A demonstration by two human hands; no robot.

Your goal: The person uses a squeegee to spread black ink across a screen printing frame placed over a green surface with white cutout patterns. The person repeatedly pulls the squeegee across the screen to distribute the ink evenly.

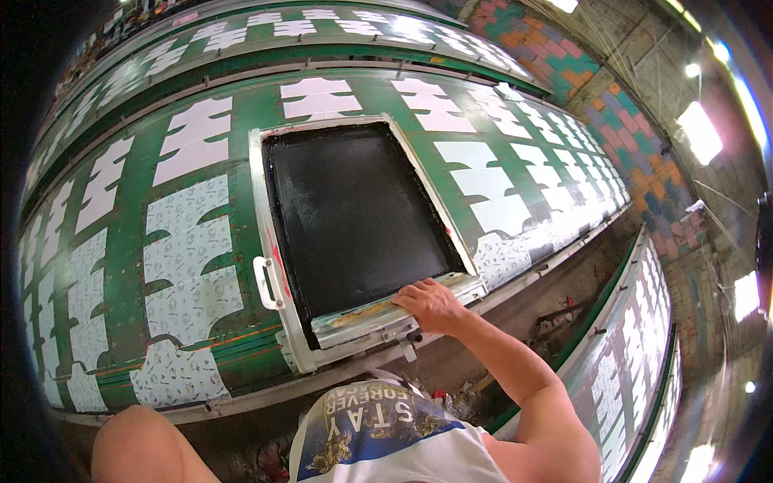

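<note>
A screen printing frame (pixel 254 173) with pale metal sides lies on the green printing table, its mesh (pixel 362 213) coated in black ink. Along its near end runs a pale strip (pixel 354 320) stained with yellow and grey. My right hand (pixel 433 306) grips the frame's near right end, fingers bent over the edge beside that strip. A white handle (pixel 266 283) sticks out from the frame's left side. Of my left arm only a bent bare part (pixel 149 447) appears at the lower left; its hand is out of the picture.
White cut fabric pieces lie in rows on the green table (pixel 250 362); those on the left bear a small print (pixel 193 249), while several farther ones (pixel 322 98) look plain. A metal rail (pixel 555 262) edges the table. Parallel tables stand beyond and at right (pixel 636 354).
</note>
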